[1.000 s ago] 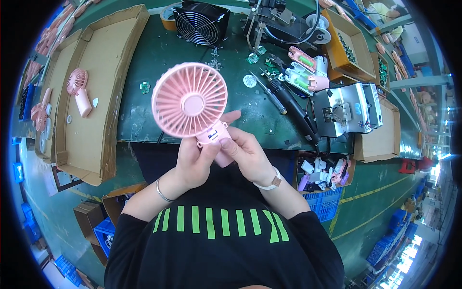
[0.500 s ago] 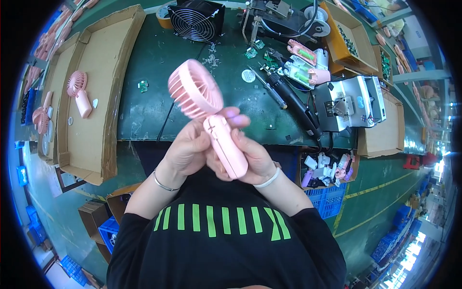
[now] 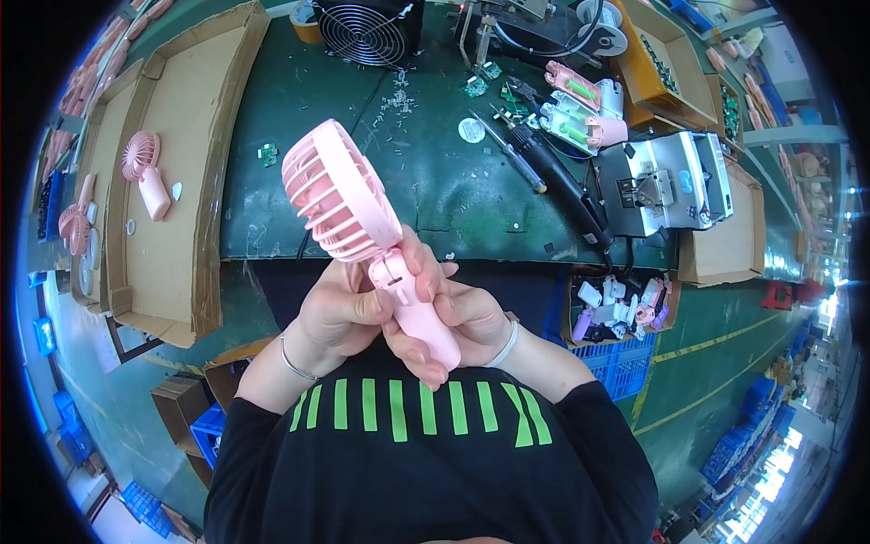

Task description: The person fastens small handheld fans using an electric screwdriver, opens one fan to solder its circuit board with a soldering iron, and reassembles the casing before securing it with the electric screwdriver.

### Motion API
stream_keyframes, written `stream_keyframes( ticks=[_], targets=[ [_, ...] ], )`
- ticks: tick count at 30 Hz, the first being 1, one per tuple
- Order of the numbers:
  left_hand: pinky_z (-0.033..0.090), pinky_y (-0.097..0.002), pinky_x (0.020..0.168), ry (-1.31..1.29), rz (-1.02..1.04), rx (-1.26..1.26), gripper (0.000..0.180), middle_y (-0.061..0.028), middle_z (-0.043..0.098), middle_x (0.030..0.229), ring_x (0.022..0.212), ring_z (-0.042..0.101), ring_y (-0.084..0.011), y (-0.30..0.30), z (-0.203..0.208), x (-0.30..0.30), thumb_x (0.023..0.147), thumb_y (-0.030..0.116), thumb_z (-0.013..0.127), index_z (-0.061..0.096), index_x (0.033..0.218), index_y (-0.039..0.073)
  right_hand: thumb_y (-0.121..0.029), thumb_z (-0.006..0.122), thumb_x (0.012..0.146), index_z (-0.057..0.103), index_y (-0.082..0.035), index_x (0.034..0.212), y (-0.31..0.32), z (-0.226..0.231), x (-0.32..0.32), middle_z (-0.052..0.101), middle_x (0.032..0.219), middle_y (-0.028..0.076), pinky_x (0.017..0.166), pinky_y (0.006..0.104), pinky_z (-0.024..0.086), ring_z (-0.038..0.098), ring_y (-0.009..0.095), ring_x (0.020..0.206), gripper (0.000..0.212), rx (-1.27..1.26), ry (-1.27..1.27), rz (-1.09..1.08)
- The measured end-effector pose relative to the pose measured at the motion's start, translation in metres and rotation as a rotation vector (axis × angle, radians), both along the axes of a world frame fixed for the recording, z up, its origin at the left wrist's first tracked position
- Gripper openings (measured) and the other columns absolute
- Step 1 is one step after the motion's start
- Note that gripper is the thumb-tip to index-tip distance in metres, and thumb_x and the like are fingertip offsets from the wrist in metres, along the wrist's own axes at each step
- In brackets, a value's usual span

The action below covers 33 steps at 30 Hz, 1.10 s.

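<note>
A pink handheld fan (image 3: 340,195) is held in front of my chest, its round caged head tilted to the upper left and its handle pointing down to the right. My left hand (image 3: 349,304) grips the handle near the neck, with the thumb pressed beside a small slot. Around the handle's lower part, my right hand (image 3: 462,317) is closed, its fingers wrapped over the pink shell. Parts of both hands' fingers are hidden behind the handle. Another pink fan (image 3: 152,177) lies in the cardboard tray (image 3: 201,118) on the left.
On the green bench (image 3: 435,181) lie a black electric screwdriver (image 3: 562,186), opened fan shells (image 3: 573,122) and small circuit boards (image 3: 267,154). A metal-cased machine (image 3: 652,186) stands right; a black fan unit (image 3: 362,34) stands at the back. Below right is a box of parts (image 3: 621,308).
The fan has been turned so its head shows more edge-on, and has shifted slightly left and nearer to me. Both hands have changed their hold and keep gripping the handle.
</note>
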<state>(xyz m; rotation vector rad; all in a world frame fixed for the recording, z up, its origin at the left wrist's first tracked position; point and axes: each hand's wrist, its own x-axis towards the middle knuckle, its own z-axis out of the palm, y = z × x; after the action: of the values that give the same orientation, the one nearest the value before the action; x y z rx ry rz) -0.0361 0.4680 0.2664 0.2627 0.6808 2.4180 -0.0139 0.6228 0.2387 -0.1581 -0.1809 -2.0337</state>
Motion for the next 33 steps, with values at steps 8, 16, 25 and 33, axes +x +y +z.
stream_keyframes(
  ticks=[8,16,25,33],
  targets=[
    [0.050,-0.0305,0.091,0.273,0.204,-0.435,0.053,-0.0219,0.047,0.136,0.111,0.058,-0.0199,0.003,-0.004,-0.002,0.093,0.018,0.057,0.034,0.135,-0.005,-0.012,0.061,0.093,0.051,0.004,0.117,0.008,0.029,-0.013,0.064,0.103,0.013,0.073,0.0297,0.057,0.067,0.019,0.082,0.031,0.825,0.338,-0.455],
    [0.052,-0.0310,0.086,0.413,0.281,-0.722,0.033,-0.0167,0.063,0.117,0.101,0.064,-0.0188,0.017,-0.017,0.006,0.092,0.002,0.049,0.044,0.123,-0.006,-0.009,0.062,0.092,0.054,0.006,0.114,0.027,0.021,-0.002,0.065,0.093,0.008,0.070,0.0252,0.054,0.064,0.012,0.080,0.028,1.127,0.440,-0.403],
    [0.047,-0.0401,0.097,0.393,0.326,-0.462,0.042,-0.0213,0.052,0.128,0.116,0.057,-0.0287,0.022,-0.017,-0.001,0.097,0.008,0.046,0.030,0.134,-0.002,-0.060,0.025,0.098,0.045,0.013,0.126,0.165,-0.010,0.005,0.065,0.105,0.024,0.086,0.0358,0.056,0.068,0.029,0.090,0.080,0.788,-0.246,-0.844],
    [0.050,-0.0404,0.094,0.259,0.230,-0.403,0.042,-0.0157,0.053,0.122,0.111,0.060,-0.0298,0.014,-0.026,0.001,0.095,0.007,0.049,0.032,0.133,0.000,-0.040,0.028,0.103,0.041,0.012,0.129,0.184,-0.037,0.007,0.049,0.129,0.032,0.092,0.0400,0.054,0.060,0.033,0.112,0.060,0.490,-0.399,-0.805]
  ],
)
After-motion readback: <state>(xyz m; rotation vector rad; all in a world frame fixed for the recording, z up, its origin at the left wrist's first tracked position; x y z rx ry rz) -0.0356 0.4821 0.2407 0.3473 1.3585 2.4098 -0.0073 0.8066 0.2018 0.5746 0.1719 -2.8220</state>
